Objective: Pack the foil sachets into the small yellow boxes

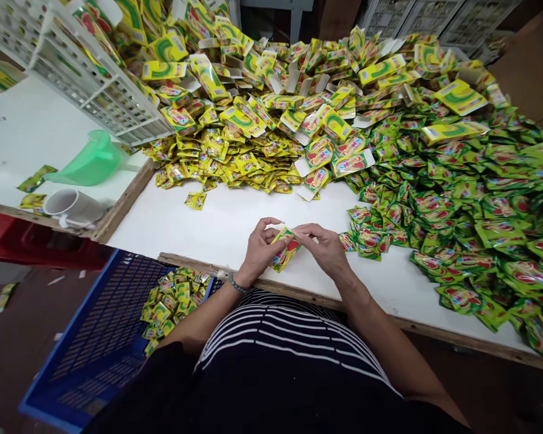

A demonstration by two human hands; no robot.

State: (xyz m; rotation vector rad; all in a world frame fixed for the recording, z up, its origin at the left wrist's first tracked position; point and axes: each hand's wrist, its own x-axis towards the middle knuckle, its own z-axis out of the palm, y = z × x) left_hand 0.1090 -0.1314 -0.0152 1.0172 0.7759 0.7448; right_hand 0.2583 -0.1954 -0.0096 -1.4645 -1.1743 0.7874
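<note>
My left hand [262, 248] grips a small yellow, green and red printed carton [284, 256] by its side, tilted above the white tabletop near the front edge. The fingers of my right hand [320, 242] are pinched at the carton's upper right end; whether a flap or a packet is between them is hidden. To the right, several green sachets [373, 232] with watermelon prints lie close to my right hand. Beyond my hands, printed cartons [319, 160] with white flaps rest beside a heap of yellow sachets [228, 160].
A large pile of cartons [248, 60] spans the back, and green sachets [493, 199] cover the right side. At left stand a white plastic crate [95, 90], a green scoop [93, 163] and a white mug [75, 205]. Below sits a blue basket [90, 325] holding yellow packets [174, 301].
</note>
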